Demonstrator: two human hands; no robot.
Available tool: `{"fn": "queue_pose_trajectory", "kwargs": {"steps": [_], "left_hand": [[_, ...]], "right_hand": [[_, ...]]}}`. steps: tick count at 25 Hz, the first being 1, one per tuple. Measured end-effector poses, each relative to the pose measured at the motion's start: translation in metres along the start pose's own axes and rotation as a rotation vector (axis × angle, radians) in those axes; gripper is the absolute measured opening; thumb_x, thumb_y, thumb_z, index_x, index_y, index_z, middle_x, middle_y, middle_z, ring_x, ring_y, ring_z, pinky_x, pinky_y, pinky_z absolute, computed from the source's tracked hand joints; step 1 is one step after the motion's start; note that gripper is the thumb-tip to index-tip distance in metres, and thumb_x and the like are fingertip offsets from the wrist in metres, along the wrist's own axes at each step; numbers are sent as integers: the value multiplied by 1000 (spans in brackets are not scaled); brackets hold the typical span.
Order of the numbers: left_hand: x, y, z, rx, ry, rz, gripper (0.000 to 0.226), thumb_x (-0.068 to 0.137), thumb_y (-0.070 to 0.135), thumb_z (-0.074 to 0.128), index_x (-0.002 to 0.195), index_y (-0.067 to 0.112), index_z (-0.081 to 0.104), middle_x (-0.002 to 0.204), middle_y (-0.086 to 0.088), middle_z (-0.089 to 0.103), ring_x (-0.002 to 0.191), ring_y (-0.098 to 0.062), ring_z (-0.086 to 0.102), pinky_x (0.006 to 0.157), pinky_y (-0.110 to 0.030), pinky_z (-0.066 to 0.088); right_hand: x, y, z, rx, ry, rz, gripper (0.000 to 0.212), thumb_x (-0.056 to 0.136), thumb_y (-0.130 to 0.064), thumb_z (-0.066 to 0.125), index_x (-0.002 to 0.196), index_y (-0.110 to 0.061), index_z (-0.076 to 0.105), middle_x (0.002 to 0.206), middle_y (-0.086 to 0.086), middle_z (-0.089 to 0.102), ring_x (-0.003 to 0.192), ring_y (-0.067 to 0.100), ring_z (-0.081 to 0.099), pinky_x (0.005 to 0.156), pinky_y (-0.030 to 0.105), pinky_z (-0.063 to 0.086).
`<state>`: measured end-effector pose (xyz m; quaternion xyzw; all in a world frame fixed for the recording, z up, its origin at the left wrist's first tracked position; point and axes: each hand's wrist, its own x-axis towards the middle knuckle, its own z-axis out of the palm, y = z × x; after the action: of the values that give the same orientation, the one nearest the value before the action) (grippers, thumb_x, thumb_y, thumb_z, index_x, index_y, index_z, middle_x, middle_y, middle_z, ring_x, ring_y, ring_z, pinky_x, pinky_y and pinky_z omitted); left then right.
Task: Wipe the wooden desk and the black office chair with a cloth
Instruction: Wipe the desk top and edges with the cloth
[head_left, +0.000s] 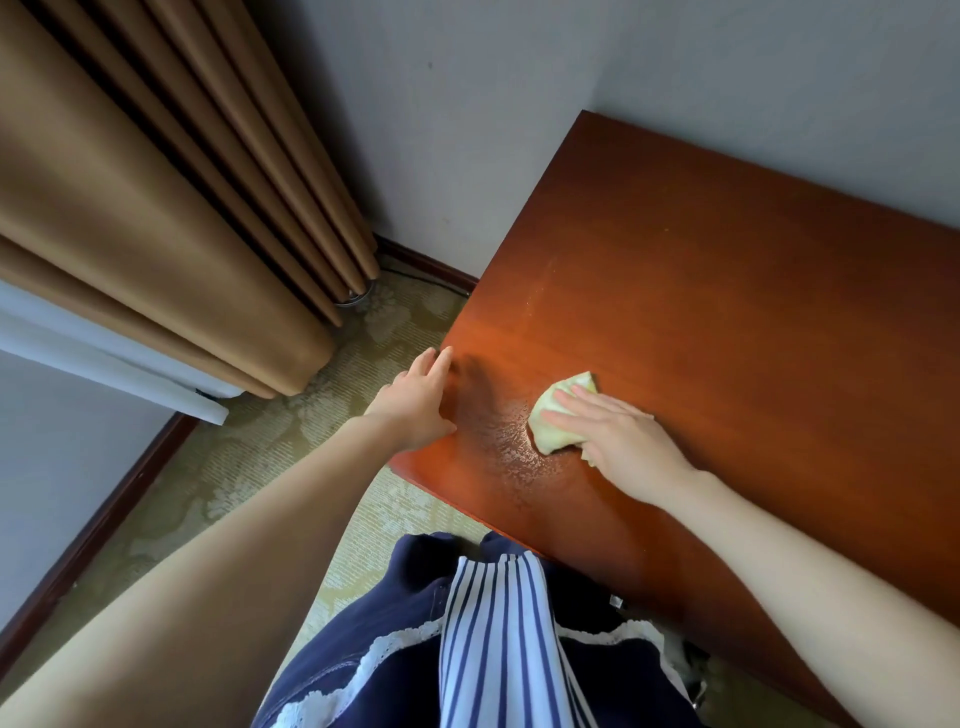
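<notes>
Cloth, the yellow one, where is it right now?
In the head view, the yellow cloth lies on the wooden desk near its front left corner, under the right hand; the left hand rests at the desk's edge just left of it.

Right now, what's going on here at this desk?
A person is wiping the wooden desk. Their right hand presses a pale yellow cloth flat on the top, near the front left corner. A damp, beaded patch shows on the wood just beside the cloth. The left hand rests on the desk's left edge with its fingers straight. The office chair is not in view.
</notes>
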<state>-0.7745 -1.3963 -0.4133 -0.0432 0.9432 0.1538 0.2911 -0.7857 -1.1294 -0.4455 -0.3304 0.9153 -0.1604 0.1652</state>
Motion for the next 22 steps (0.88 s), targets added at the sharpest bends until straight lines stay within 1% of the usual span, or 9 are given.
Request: {"fn": "queue_pose_trajectory", "kwargs": {"steps": [2, 5, 7, 10, 12, 14, 16, 18, 22], "left_hand": [[7, 6, -3, 8, 5, 20, 101, 82, 27, 70, 152, 23, -3, 160, -2, -2, 139, -32, 27, 109, -44, 32], [16, 14, -5, 26, 10, 40, 102, 82, 28, 71, 152, 21, -3, 160, -2, -3, 142, -30, 21, 111, -42, 30], [21, 17, -5, 68, 9, 46, 102, 83, 29, 70, 152, 21, -4, 160, -2, -5, 144, -29, 15, 112, -42, 27], [29, 22, -8, 118, 30, 73, 101, 83, 27, 70, 152, 21, -4, 160, -2, -6, 145, -28, 7, 112, -43, 23], [35, 22, -13, 147, 23, 99, 104, 81, 24, 71, 152, 21, -5, 160, -2, -7, 146, -27, 5, 112, -42, 22], [42, 21, -20, 137, -9, 121, 111, 76, 21, 76, 152, 21, -6, 160, -1, -8, 146, -25, 3, 112, -43, 22], [52, 19, -30, 144, -45, 164, 118, 71, 18, 80, 151, 21, -7, 160, 1, -9, 146, -24, 2, 112, -43, 21], [59, 15, -37, 171, -76, 207, 123, 68, 18, 83, 151, 21, -8, 159, 1, -11, 146, -22, -1, 113, -44, 18], [70, 3, -48, 312, -132, 353, 132, 64, 26, 86, 150, 18, -12, 158, -1, -18, 146, -21, -10, 116, -45, 10]], "right_hand": [[4, 19, -14, 6, 24, 71, 62, 90, 1, 51, 139, -35, 41, 153, -9, 27, 143, 10, 18, 117, 33, 17], [13, 54, -36, 3, 46, 188, 57, 93, -3, 48, 140, -35, 40, 154, -6, 26, 143, 11, 18, 114, 32, 23], [18, 76, -49, 55, 73, 304, 53, 96, -5, 43, 141, -33, 39, 155, -6, 24, 144, 11, 16, 112, 32, 25], [30, 89, -54, 113, 134, 437, 50, 99, -4, 37, 143, -27, 39, 155, -2, 24, 145, 14, 14, 112, 30, 22], [41, 80, -50, 155, 179, 517, 47, 99, -6, 38, 143, -25, 39, 155, 2, 24, 145, 19, 13, 113, 32, 19], [47, 67, -45, 231, 195, 567, 46, 99, -7, 38, 141, -25, 42, 155, 2, 24, 145, 20, 12, 113, 30, 16], [48, 50, -38, 293, 197, 568, 45, 99, -7, 41, 139, -25, 44, 154, 1, 26, 145, 17, 12, 112, 29, 16], [50, 26, -26, 316, 212, 539, 44, 97, -6, 44, 138, -24, 46, 153, 3, 28, 145, 18, 15, 113, 28, 14], [70, -46, 4, 318, 340, 554, 44, 96, -6, 48, 136, -23, 49, 151, 5, 31, 143, 20, 21, 113, 24, 14]]}}
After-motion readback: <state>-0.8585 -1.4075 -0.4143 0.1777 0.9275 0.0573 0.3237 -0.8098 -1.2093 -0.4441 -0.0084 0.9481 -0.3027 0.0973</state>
